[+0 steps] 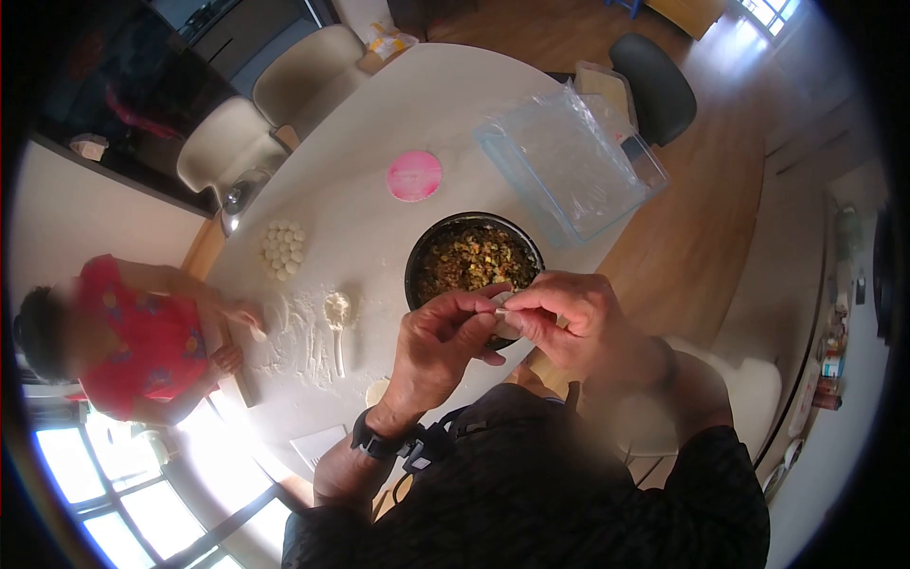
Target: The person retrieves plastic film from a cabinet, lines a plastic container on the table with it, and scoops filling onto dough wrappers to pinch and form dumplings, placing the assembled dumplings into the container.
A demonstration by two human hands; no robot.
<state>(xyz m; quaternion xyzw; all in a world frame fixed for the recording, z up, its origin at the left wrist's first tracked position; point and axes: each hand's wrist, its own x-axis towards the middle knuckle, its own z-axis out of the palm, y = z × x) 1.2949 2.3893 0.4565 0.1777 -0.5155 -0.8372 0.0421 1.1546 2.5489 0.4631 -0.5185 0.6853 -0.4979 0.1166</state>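
Both hands meet over the near side of a dark round bowl (410, 275) of chopped filling (474, 254). Between their fingertips is a small pale dumpling (506, 327), partly covered by the fingers. My left hand (444, 343) pinches its left side with thumb and forefinger. From the right, my right hand (567, 315) presses the edge of the dough with thumb and fingertips. Low on the table near my left wrist lies a flat round dough wrapper (377, 391), partly hidden behind the wrist.
A pink disc (414, 176) lies beyond the bowl, with a clear glass tray (578, 175) at right. Left are dough balls (282, 249), a floury scoop (337, 313) and scattered flour. A person in a red top (142, 332) works there. Chairs (232, 142) surround the table.
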